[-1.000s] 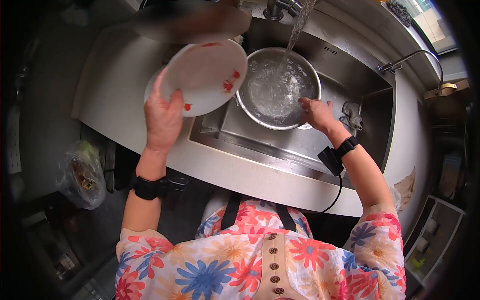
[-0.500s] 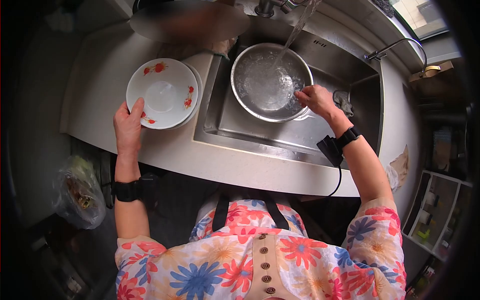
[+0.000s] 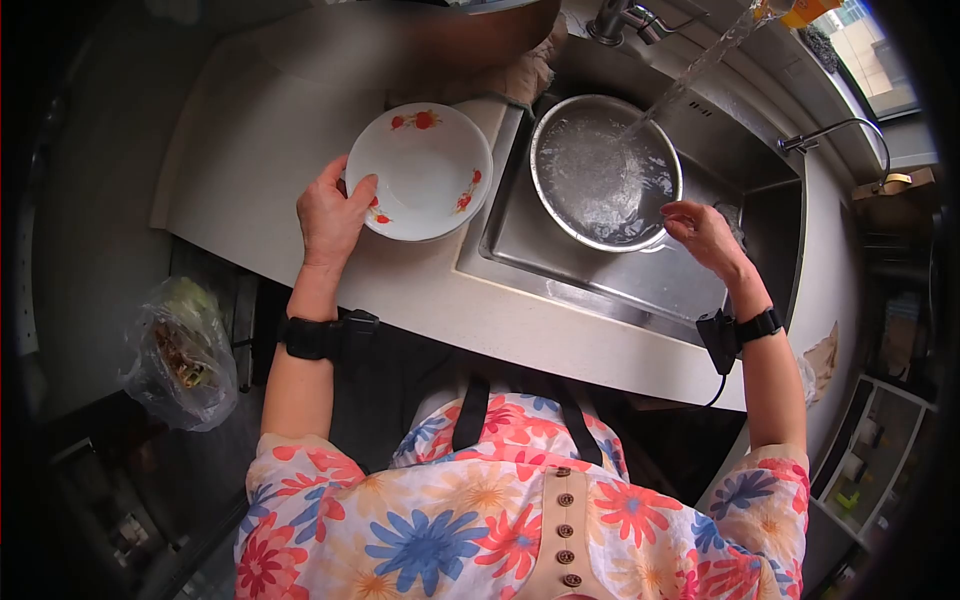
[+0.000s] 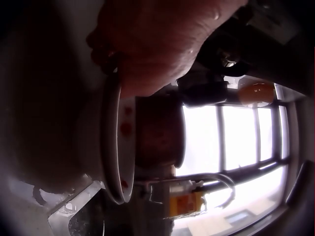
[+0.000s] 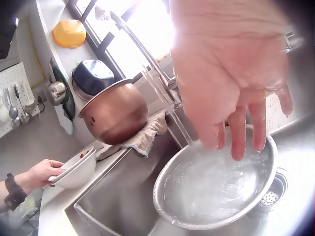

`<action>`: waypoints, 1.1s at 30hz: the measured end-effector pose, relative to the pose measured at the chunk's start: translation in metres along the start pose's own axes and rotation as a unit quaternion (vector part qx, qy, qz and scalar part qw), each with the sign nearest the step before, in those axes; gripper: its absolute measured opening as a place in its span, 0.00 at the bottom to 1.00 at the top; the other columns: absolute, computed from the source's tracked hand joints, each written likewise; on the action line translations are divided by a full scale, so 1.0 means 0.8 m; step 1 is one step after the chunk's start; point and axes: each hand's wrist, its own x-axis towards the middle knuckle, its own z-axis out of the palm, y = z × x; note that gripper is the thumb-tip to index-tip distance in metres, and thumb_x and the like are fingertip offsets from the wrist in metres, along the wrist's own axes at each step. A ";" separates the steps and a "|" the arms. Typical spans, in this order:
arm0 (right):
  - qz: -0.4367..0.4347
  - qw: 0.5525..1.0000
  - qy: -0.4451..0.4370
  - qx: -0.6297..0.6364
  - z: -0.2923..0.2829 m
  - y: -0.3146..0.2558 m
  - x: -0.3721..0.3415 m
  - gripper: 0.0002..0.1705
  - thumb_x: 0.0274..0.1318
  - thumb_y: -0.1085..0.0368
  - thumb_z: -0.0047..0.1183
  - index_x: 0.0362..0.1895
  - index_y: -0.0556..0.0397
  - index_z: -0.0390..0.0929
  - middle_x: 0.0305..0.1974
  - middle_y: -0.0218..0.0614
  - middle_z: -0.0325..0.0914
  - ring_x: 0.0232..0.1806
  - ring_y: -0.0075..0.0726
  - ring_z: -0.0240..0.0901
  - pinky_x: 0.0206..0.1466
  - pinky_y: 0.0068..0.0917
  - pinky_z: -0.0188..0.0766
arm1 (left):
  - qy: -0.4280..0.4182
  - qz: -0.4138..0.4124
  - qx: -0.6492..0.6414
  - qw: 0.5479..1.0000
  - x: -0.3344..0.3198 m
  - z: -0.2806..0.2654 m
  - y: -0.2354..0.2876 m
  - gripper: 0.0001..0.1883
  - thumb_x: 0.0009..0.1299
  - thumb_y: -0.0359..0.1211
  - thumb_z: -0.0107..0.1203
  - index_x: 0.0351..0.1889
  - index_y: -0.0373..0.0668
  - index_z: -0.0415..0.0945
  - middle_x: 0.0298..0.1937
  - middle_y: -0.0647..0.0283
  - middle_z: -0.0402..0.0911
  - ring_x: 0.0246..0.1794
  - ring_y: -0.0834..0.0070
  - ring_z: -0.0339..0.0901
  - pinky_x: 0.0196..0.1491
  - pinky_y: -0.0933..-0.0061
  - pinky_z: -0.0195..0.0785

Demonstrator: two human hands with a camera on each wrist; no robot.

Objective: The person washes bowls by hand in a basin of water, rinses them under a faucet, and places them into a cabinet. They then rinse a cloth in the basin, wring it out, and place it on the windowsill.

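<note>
Two nested white bowls with red flowers (image 3: pixel 420 172) are level at the counter left of the sink. My left hand (image 3: pixel 332 222) grips their left rim, thumb inside; the left wrist view shows the hand (image 4: pixel 155 46) above the rims (image 4: pixel 112 147). Whether they touch the counter, I cannot tell. In the sink, a round steel basin (image 3: pixel 536 180) holds water, with a stream running in. At its right edge is my right hand (image 3: pixel 708 238), holding nothing visible; the right wrist view has its wet fingers (image 5: pixel 238 140) hanging loosely over the basin (image 5: pixel 158 199).
A copper-coloured pot (image 5: pixel 118 110) and a cloth (image 5: pixel 147 136) stand behind the bowls. The main faucet (image 3: pixel 622 22) is at the sink's back, a thin curved tap (image 3: pixel 850 125) at the right. A drain (image 5: pixel 270 195) shows beside the basin. A plastic bag (image 3: pixel 185 355) hangs at lower left.
The bowls, tilted beside the basin a second ago, have moved left and levelled in my left hand. My right hand stays by the basin's right edge. The head view has shifted.
</note>
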 end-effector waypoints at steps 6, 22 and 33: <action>0.056 0.991 -0.016 -0.124 -0.021 -0.005 -0.034 0.29 0.48 0.59 0.55 0.57 0.37 0.64 0.50 0.38 0.72 0.51 0.44 0.69 0.54 0.37 0.62 | 0.005 0.017 -0.046 0.999 0.002 0.017 -0.010 0.21 0.55 0.36 0.57 0.46 0.38 0.74 0.28 0.59 0.80 0.26 0.75 0.77 0.36 0.76 0.69; 0.300 0.819 0.332 0.358 0.013 0.263 -0.333 0.09 0.56 0.65 0.48 0.41 0.54 0.74 0.30 0.28 0.76 0.30 0.19 0.74 0.28 0.12 0.64 | 0.105 0.030 -0.139 0.984 -0.017 0.073 0.016 0.20 0.68 0.36 0.50 0.54 0.37 0.65 0.19 0.74 0.60 0.17 0.90 0.53 0.20 0.87 0.46; 0.451 0.538 0.382 0.601 0.211 0.591 -0.291 0.12 0.59 0.64 0.38 0.44 0.52 0.68 0.36 0.39 0.74 0.37 0.39 0.75 0.31 0.35 0.74 | 0.019 0.196 -0.088 0.976 -0.144 0.206 0.137 0.14 0.68 0.30 0.48 0.52 0.40 0.70 0.22 0.76 0.61 0.20 0.91 0.52 0.23 0.89 0.46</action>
